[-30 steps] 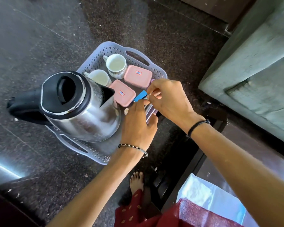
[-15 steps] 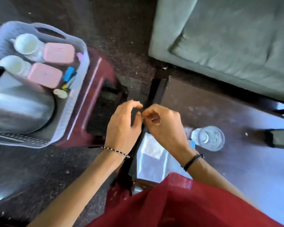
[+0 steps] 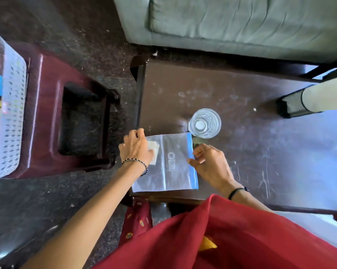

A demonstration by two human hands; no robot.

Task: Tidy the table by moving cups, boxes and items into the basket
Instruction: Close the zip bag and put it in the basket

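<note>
Hands (image 3: 136, 150) now at bag (image 3: 173, 171) edges

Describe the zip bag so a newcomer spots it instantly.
On the dark wooden table before the grey sofa, look at the near left corner, just this side of the clear glass. The zip bag lies flat there: transparent, with a blue strip along its right edge, unlike anything nearby.

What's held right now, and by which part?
The zip bag: the right hand pinches its blue zip strip; the left hand lies on the opposite edge, where a grip cannot be told.
</note>
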